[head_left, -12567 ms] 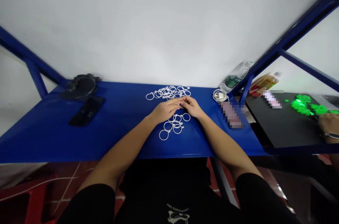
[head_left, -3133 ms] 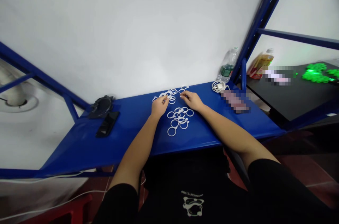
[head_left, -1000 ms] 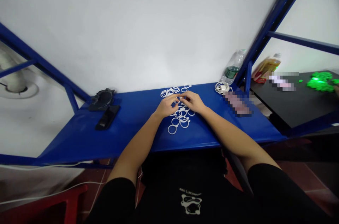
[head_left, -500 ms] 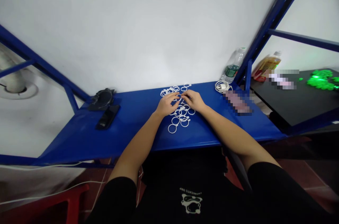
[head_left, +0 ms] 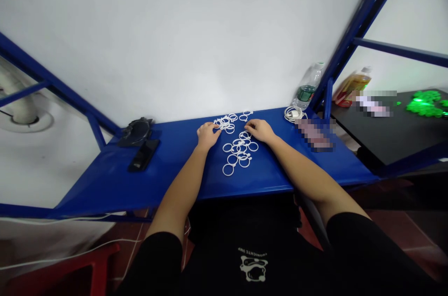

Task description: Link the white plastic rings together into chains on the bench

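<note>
Thin white plastic rings with small tabs lie in groups on the blue table (head_left: 182, 156). My left hand (head_left: 207, 136) is at the left edge of the far ring pile (head_left: 224, 123), thumb and fingers slightly apart, no ring seen between them. Opposite it, my right hand (head_left: 259, 130) has its fingertips pinched together just above a white ring (head_left: 245, 136). What they hold, if anything, is too small to make out. Closer to me spreads a looser group of overlapping rings (head_left: 239, 149). Two more rings (head_left: 247, 113) lie near the wall, beyond my right fingertips.
On the left lie a black phone (head_left: 143, 155) and a dark pouch-like item (head_left: 136, 131). A water bottle (head_left: 306, 92), a coiled white cable with charger (head_left: 294, 114) and a blurred-out item (head_left: 315, 136) are to the right. Blue frame bars (head_left: 329, 100) border the table.
My hands have moved apart from over the rings. My left hand went left to the far pile, where a ring now lies at its near side. The rings between the hands are uncovered.
</note>
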`<state>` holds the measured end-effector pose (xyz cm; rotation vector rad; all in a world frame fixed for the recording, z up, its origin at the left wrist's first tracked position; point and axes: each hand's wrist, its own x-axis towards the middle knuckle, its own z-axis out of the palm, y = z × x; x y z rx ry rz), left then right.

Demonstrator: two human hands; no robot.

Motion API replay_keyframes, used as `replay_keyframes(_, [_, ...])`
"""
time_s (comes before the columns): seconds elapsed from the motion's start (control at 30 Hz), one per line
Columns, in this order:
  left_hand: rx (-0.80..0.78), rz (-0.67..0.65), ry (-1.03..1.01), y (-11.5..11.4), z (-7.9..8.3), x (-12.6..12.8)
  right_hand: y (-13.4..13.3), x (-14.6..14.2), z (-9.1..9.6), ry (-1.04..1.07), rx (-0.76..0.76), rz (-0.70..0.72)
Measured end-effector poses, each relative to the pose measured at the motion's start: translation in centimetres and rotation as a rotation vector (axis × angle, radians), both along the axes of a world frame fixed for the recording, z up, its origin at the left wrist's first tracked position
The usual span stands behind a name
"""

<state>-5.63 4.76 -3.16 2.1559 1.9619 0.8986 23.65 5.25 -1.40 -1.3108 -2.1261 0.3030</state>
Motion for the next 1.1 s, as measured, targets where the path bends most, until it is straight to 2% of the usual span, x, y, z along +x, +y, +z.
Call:
replay_keyframes(0.13, [0.014,-0.006,0.003,0.0,-0.1,0.3,1.1,0.1,-0.3,-0.074,0.029,-0.055])
replay_keyframes(0.3, [-0.042,0.0,0.006,-0.3,0.3,0.7,1.3,-0.9,0.4,-0.364,-0.099,-0.104])
replay_keyframes(0.37, [-0.05,0.013,0.014,-0.5,0.5,0.8,1.0,-1.3,0.7,-0.416,-0.11,-0.114])
replay_keyframes(0.53, [0.047,0.002,-0.014,-0.9,1.0,1.2,-0.1,-0.9,1.3,-0.373,-0.113,-0.171])
replay_keyframes(0.67, [0.187,-0.122,-0.034,-1.4,1.5,1.9,-0.9,-0.4,1.6,-0.303,-0.12,-0.175])
replay_keyframes(0.8, [0.314,-0.294,-0.014,-2.3,2.2,3.1,-1.9,-0.9,1.9,-0.117,-0.031,-0.11])
replay_keyframes(0.93, [0.361,-0.426,0.024,-3.0,2.5,4.3,-2.8,-2.4,1.8,0.044,0.11,0.055])
replay_keyframes(1.1, [0.347,-0.484,0.051,-3.0,1.9,4.5,-2.8,-3.3,1.1,0.114,0.206,0.219])
